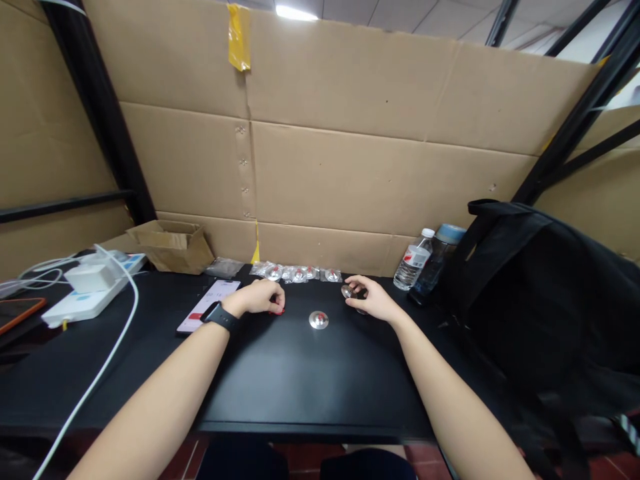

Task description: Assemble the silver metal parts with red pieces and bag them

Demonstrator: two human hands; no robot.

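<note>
A shiny metal disc [313, 321] with a raised middle and a red piece at its centre, like a small finger cymbal, lies flat on the black table between my hands. My left hand [257, 295], wearing a dark watch, is closed at the table, fingertips pinched on a small red piece [277, 311] that is mostly hidden. On the other side, my right hand [375, 298] grips the edge of a similar metal disc [347, 291], tilted, between thumb and fingers. Something shiny shows below that hand, too covered to make out.
Several clear packets [300, 274] with red-centred discs line the back. On the left are a phone [207, 310], an open cardboard box [173, 248], a power strip [95, 297] and a white cable. A water bottle [413, 260], a blue-lidded bottle [440, 257] and a black backpack [545, 307] stand right.
</note>
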